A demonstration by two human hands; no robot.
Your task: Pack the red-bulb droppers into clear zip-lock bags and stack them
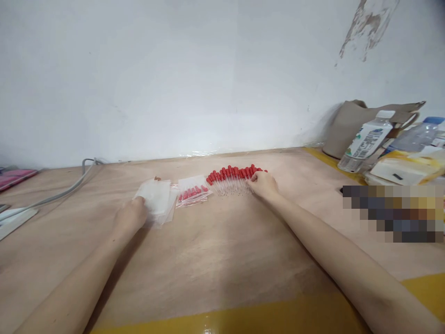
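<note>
A row of thin clear droppers with red bulb ends (225,178) lies fanned out on the table, bulbs toward the wall. At its right end is my right hand (264,183), thumb and fingers pinched together on a dropper, most of which the fingers hide. My left hand (131,215) has its fingers closed at the left edge of a stack of clear zip bags (153,198); the fingertips are partly out of sight. Between the stack and the row, a filled zip bag (192,194) lies flat with several red-ended droppers inside.
The table (215,260) is covered in brown sheeting with yellow tape (181,317) along the near edge. A grey cable (66,191) runs at left. At right stand a beige bag (347,125), a plastic bottle (368,141) and a yellow-white packet (406,169). A white wall (174,83) closes the back.
</note>
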